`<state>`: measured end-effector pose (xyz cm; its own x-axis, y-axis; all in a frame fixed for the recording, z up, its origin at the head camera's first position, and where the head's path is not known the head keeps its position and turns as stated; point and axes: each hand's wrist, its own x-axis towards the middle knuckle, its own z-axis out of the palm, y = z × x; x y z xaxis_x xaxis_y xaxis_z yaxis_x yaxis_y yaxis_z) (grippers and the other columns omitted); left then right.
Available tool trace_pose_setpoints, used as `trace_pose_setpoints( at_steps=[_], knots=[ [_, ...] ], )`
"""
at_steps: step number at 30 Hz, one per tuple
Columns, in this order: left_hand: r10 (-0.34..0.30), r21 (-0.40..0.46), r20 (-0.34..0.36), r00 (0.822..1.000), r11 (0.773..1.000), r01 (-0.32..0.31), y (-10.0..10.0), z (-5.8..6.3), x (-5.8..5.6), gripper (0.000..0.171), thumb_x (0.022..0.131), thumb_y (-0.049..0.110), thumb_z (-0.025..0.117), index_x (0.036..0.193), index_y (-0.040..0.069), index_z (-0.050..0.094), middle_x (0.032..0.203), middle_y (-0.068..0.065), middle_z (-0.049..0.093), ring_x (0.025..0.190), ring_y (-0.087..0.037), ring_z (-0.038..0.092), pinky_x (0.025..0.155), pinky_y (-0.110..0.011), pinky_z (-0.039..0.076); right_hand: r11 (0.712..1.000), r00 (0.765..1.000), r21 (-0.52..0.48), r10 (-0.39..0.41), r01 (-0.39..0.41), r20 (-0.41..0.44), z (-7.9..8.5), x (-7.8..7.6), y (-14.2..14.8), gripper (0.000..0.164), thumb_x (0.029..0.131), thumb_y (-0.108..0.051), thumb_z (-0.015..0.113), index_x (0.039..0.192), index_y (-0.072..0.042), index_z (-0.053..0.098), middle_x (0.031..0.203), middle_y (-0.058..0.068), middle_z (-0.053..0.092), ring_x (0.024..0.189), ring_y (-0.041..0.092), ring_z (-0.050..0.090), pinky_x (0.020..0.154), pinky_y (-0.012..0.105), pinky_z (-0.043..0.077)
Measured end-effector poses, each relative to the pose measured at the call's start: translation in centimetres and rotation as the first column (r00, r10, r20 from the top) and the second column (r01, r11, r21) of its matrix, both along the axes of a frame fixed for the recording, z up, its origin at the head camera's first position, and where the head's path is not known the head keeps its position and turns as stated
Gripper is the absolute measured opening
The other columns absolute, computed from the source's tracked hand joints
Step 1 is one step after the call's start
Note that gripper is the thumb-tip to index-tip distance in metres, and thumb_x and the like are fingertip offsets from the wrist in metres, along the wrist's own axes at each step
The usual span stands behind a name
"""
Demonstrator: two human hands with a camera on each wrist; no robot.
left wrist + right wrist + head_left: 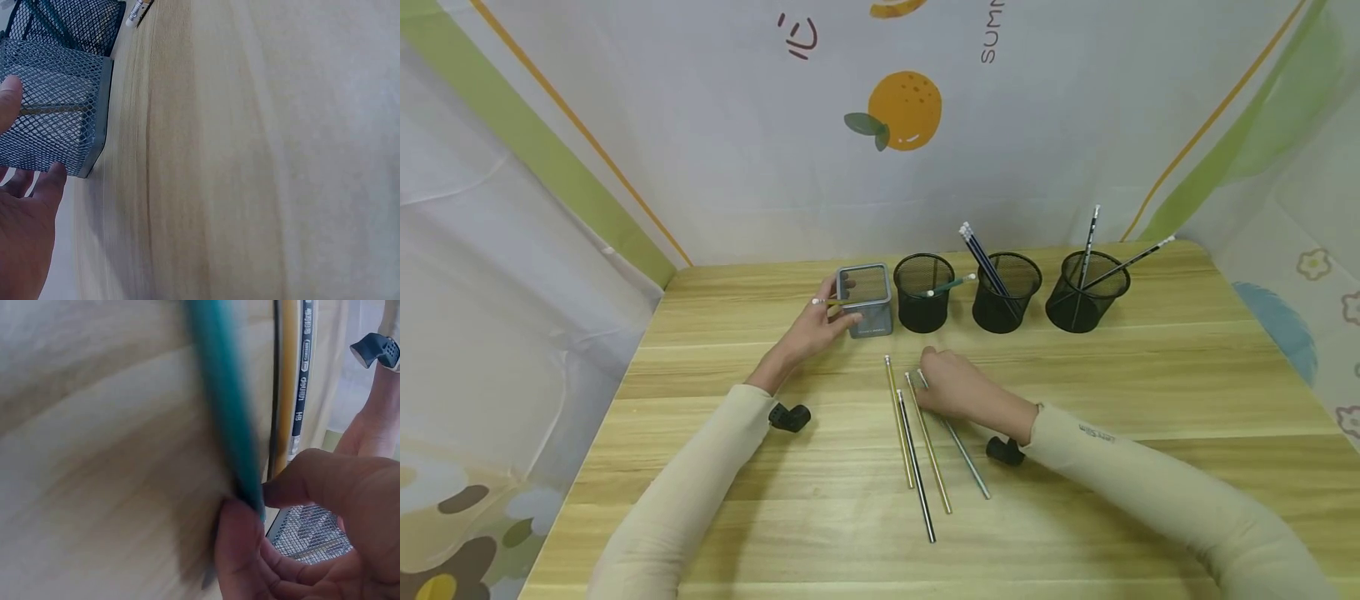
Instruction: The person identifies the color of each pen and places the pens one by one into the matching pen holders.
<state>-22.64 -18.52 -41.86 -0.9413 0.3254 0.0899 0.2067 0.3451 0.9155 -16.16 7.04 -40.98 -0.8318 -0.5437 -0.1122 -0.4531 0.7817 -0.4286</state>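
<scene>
My left hand grips a grey square mesh pencil holder, thumb on the near side and fingers round its left and back. A yellow pencil with a white eraser leans out of it on the left. In the right wrist view, my right hand pinches a green pencil between thumb and finger, near one end. Left of that hand, on the table, lie a yellow pencil, a black pencil and a gold pencil, roughly side by side.
Right of the holder stand three round black mesh cups: one with green pencils, one with several dark blue pencils, one with black-and-white patterned pencils. The wooden table ends at a white printed curtain.
</scene>
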Motion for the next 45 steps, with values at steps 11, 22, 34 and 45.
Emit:
trace_pose_setpoints(
  at_steps=[11,22,34,45],
  knots=[
    [0.0,-0.002,0.016,1.0,1.0,0.0,0.0,0.1,-0.1,0.074,0.099,0.001,0.064,0.159,0.005,0.02,0.154,-0.025,0.031,0.145,-0.037,0.029,0.116,-0.047,0.035,1.0,0.997,-0.011,-0.012,0.013,0.07,0.0,-0.8,0.0,0.036,0.074,-0.001,0.07,0.063,-0.014,0.038,0.058,-0.005,0.027,0.052,0.012,0.027,0.043,0.023,0.024],
    [-0.005,0.0,-0.007,1.0,1.0,0.005,0.0,0.0,-0.1,0.073,0.099,0.003,0.065,0.158,0.003,0.022,0.153,-0.023,0.035,0.142,-0.037,0.032,0.116,-0.046,0.034,0.988,0.991,-0.145,0.065,-0.049,0.113,1.3,-1.4,2.0,0.049,0.075,0.003,0.064,0.048,-0.02,0.031,0.047,-0.012,0.019,0.045,0.006,0.015,0.043,0.02,0.012],
    [-0.012,0.015,0.041,0.999,1.0,0.012,0.3,1.2,0.5,0.073,0.099,-0.004,0.061,0.158,0.0,0.018,0.155,-0.028,0.029,0.144,-0.043,0.028,0.116,-0.047,0.035,0.976,0.999,-0.213,-0.047,0.051,0.026,5.0,-2.4,5.4,0.005,0.08,-0.003,0.066,0.077,-0.005,0.07,0.065,-0.002,0.06,0.056,0.013,0.053,0.054,0.028,0.048],
    [-0.011,0.01,0.009,1.0,1.0,0.011,0.3,1.2,0.6,0.073,0.099,-0.003,0.064,0.157,0.0,0.02,0.152,-0.028,0.032,0.143,-0.042,0.03,0.115,-0.047,0.035,0.92,0.982,-0.371,-0.066,0.128,0.175,9.5,-3.8,9.7,0.008,0.097,-0.003,0.062,0.095,0.003,0.066,0.083,0.01,0.067,0.072,0.022,0.069,0.064,0.03,0.059]
  ],
)
